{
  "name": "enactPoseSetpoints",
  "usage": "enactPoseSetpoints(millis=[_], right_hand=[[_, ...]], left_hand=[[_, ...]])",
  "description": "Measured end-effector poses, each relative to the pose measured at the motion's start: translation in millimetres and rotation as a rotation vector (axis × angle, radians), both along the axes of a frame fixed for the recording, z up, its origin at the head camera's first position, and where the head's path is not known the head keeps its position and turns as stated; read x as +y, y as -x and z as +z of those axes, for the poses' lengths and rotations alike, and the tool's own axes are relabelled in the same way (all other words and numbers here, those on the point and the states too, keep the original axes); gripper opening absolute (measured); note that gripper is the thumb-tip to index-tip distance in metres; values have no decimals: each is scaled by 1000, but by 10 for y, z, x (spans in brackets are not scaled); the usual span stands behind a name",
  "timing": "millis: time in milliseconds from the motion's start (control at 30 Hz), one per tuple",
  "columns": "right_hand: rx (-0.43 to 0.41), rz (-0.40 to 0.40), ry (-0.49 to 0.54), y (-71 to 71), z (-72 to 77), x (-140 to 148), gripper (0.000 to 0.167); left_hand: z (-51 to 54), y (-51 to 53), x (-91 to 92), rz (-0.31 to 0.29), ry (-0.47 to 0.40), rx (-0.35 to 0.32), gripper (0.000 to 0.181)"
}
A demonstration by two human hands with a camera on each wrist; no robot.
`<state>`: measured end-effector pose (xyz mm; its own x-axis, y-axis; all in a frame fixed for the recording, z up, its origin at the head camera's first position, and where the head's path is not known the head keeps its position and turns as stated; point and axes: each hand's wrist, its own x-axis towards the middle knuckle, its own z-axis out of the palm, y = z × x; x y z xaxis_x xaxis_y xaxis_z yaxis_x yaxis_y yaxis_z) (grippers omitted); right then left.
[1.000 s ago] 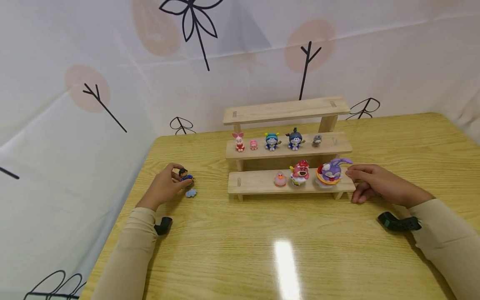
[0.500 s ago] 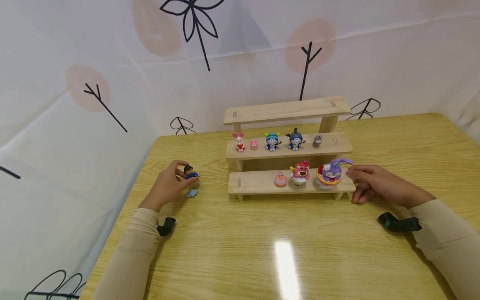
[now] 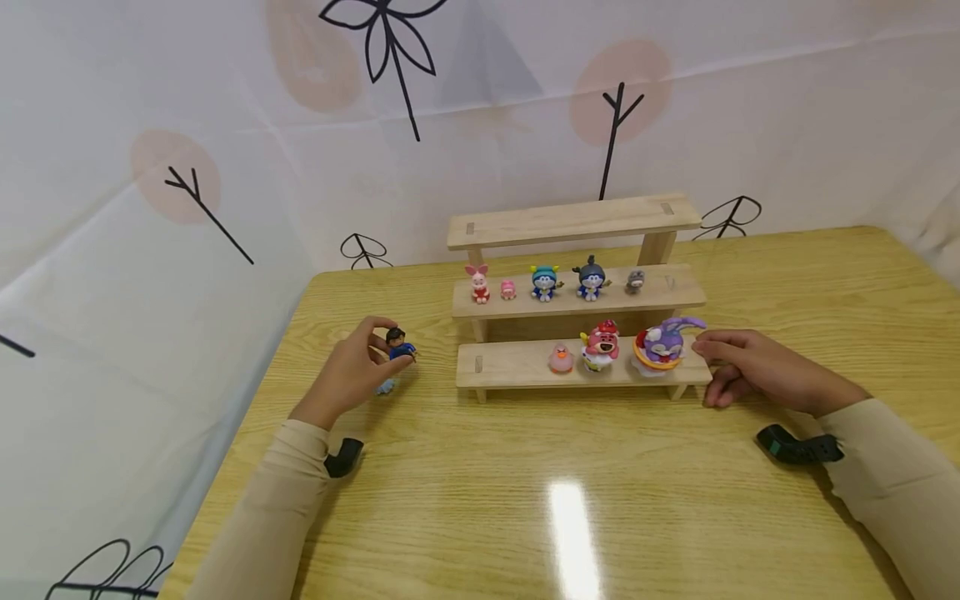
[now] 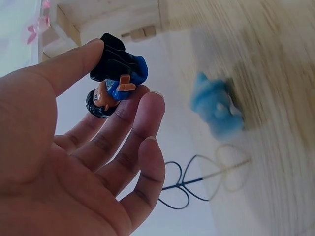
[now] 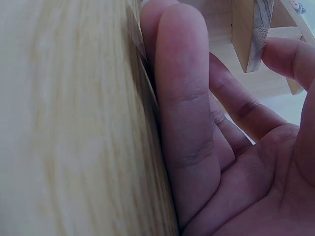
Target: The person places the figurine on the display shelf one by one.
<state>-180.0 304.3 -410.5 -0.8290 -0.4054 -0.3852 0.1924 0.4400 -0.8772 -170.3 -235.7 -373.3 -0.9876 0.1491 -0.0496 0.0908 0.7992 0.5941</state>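
Note:
My left hand [image 3: 352, 371] pinches a small figurine with black hair and blue clothes [image 3: 400, 344] between thumb and fingertips, above the table. In the left wrist view that figurine [image 4: 117, 73] is tilted head-down. A light blue figurine [image 4: 216, 105] lies on the table beside the hand, mostly covered by it in the head view. My right hand [image 3: 757, 367] rests on its edge on the table, at the right end of a three-step wooden display shelf [image 3: 510, 375]. In the right wrist view its thumb touches the board end [image 5: 258, 44]; the other fingers are loosely bent.
A pink duck [image 3: 561, 359], a red-pink bear figurine [image 3: 600, 345] and a purple rabbit figurine [image 3: 663, 343] stand on the lowest step. Several small figurines, including a pink piglet [image 3: 479, 285], line the middle step. A patterned cloth [image 3: 480, 158] hangs behind the table.
My left hand has lifted the black-haired figurine slightly and carried it right, toward the shelf, passing over the light blue figurine. The right hand and the shelf have stayed still.

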Motion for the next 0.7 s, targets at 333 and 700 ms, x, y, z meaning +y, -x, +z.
enactPoseSetpoints(millis=[333,700], right_hand=[[2,5,9,2,0,1,53],[0,-5,17,16,-21,-4,60]], left_hand=[[51,-64,283,-83,-13,70,58],[120,-150,642,-175,34,148,56]])
